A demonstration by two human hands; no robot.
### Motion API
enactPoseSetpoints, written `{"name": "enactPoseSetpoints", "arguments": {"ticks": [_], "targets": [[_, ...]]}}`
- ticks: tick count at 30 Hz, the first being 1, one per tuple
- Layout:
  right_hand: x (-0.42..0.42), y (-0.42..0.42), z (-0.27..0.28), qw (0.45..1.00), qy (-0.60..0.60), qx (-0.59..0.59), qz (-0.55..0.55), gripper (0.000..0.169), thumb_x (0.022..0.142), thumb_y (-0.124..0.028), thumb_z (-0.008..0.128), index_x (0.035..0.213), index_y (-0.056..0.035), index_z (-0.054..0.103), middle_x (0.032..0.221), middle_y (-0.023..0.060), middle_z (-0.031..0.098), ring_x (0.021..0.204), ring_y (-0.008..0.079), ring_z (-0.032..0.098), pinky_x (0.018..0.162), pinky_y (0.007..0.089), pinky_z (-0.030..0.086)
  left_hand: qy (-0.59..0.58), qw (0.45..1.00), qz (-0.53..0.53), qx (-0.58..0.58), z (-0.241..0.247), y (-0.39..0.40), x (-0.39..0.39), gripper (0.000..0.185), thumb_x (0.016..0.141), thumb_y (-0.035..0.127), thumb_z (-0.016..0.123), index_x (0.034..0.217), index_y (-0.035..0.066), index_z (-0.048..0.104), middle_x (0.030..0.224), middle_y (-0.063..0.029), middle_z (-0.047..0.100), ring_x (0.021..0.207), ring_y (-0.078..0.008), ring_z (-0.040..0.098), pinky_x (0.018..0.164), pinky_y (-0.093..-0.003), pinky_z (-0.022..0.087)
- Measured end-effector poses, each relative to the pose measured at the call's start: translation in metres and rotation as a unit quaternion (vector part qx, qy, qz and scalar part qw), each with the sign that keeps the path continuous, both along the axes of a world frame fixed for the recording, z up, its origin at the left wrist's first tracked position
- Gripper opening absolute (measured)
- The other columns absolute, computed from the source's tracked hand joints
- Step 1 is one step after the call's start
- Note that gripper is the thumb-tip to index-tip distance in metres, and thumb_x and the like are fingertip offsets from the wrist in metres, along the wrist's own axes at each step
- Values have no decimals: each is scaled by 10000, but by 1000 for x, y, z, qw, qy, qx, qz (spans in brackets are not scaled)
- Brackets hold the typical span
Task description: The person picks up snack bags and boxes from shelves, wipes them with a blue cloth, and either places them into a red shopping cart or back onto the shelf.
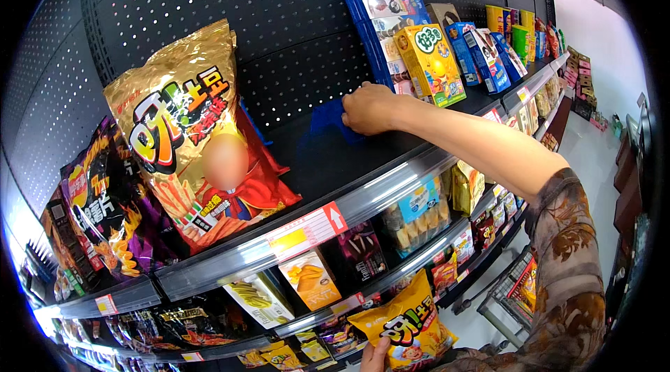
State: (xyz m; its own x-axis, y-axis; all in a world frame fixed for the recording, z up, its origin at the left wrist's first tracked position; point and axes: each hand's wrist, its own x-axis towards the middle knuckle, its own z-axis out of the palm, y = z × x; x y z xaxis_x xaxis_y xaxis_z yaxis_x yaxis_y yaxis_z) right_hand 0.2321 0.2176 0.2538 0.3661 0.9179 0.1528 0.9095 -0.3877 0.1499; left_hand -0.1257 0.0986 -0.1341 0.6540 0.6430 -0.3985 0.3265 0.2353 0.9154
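My right hand reaches over the top shelf, its fingers curled down at a blue cloth lying on the black shelf board; how firmly it grips is hidden. Low in the view, my left hand holds a small yellow snack bag by its lower left side. On the shelf left of my right hand leans a large gold and red snack bag. Right behind the wrist stands a yellow snack box, in front of a tall stack of blue and white boxes.
A clear price rail with a price tag runs along the shelf edge. Black and purple chip bags stand at left. Lower shelves hold boxes and bags. A shopping cart stands at lower right, beside the aisle floor.
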Motion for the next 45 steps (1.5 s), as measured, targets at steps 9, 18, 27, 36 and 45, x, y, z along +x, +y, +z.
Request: {"name": "enactPoseSetpoints", "arguments": {"ticks": [9, 18, 27, 36, 45], "targets": [[-28, 56, -6, 997, 10, 38, 73, 417, 959, -154, 579, 1364, -73, 639, 1341, 200, 651, 1279, 416, 565, 1076, 479, 470, -61, 997, 5, -41, 11, -4, -3, 746, 1011, 568, 535, 1474, -14, 476, 1473, -171, 523, 1361, -284, 469, 1141, -372, 350], [-38, -19, 0, 974, 70, 84, 201, 372, 911, -94, 628, 1280, -93, 672, 1209, 156, 680, 1220, 342, 574, 1029, 444, 487, -114, 993, 19, -13, 0, -16, -2, 617, 1042, 482, 527, 1393, -25, 552, 1396, -149, 578, 1279, -256, 517, 1100, -363, 386], [-14, -123, 7, 882, 300, 277, 235, 326, 888, -185, 605, 1118, 23, 705, 975, 169, 735, 894, 236, 697, 858, 350, 539, -166, 969, -9, -182, 36, -42, 8, 479, 1051, 434, 534, 1240, 1, 613, 1137, -121, 691, 988, -218, 674, 822, -336, 558], [-79, -148, -111, 820, -86, 501, 262, 454, 754, 12, 677, 1201, -65, 708, 1188, 105, 661, 980, 287, 595, 859, 397, 513, -234, 945, -9, -229, 28, -56, 14, 666, 1032, 462, 563, 1441, -50, 448, 1362, -146, 604, 1219, -237, 607, 1055, -390, 474], [-149, -99, -115, 800, -87, 447, 390, 489, 724, -73, 705, 1213, -73, 709, 1215, 77, 656, 1002, 243, 588, 852, 377, 490, -240, 960, -31, -139, 43, -69, 11, 606, 1069, 470, 517, 1434, -14, 496, 1365, -65, 572, 1239, -155, 511, 1085, -317, 389]]}}
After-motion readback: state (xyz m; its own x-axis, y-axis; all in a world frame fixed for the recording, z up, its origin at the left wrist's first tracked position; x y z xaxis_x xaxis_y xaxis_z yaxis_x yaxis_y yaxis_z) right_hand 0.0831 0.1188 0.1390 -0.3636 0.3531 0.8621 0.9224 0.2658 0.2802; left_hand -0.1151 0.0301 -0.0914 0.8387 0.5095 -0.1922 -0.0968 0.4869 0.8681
